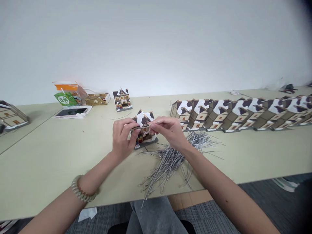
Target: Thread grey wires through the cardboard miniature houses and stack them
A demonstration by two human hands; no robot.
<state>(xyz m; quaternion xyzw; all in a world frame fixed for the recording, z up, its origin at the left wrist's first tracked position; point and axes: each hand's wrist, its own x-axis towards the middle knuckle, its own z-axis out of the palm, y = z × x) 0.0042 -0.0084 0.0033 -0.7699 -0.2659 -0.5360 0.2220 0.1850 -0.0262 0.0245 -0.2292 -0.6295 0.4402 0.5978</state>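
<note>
A small model house (147, 136) with a snowy roof stands upright on the table in front of me. My left hand (124, 135) is closed on its left side, thumb and fingers around the wall and roof edge. At the house's right front, my right hand (168, 129) pinches with thumb and forefinger; whatever lies between those fingertips is too small to make out. Under and beside my right forearm spreads a loose bundle of thin grey wires (168, 162), some reaching over the table's front edge. A short dark wire (148, 150) lies by the base of the house.
A long row of similar houses (220, 113) lines the right side. One house (122, 99) stands at the back, another (12, 115) at far left. Back left are a phone (70, 112), a green packet (65, 98), an orange-topped bag (69, 87) and a brown box (97, 99).
</note>
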